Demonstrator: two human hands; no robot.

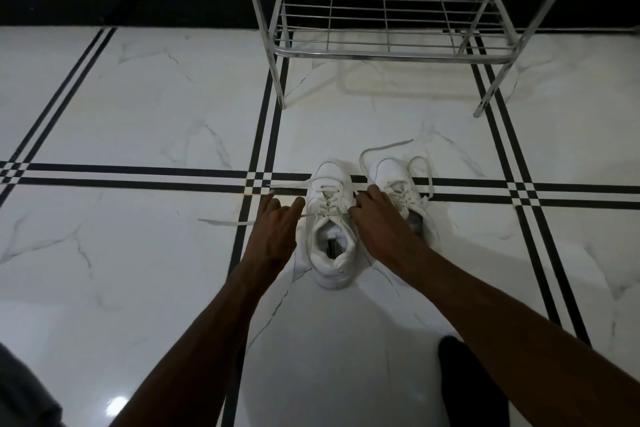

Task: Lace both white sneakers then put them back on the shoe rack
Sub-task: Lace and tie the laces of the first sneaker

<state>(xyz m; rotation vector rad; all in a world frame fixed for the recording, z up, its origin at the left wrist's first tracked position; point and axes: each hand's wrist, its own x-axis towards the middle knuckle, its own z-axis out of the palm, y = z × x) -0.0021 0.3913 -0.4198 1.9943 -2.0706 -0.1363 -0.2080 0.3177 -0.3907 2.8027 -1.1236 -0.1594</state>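
Sneaker (330, 218) sits between both hands, second sneaker (398, 189) just right. Left hand (277, 229) and right hand (375, 218) each pinch a lace end (225, 222). No readable writing.

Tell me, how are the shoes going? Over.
Left hand and right hand pulling lace ends on near sneaker. Second sneaker beside it, laces loose. Shoe rack ahead, nothing blocking.
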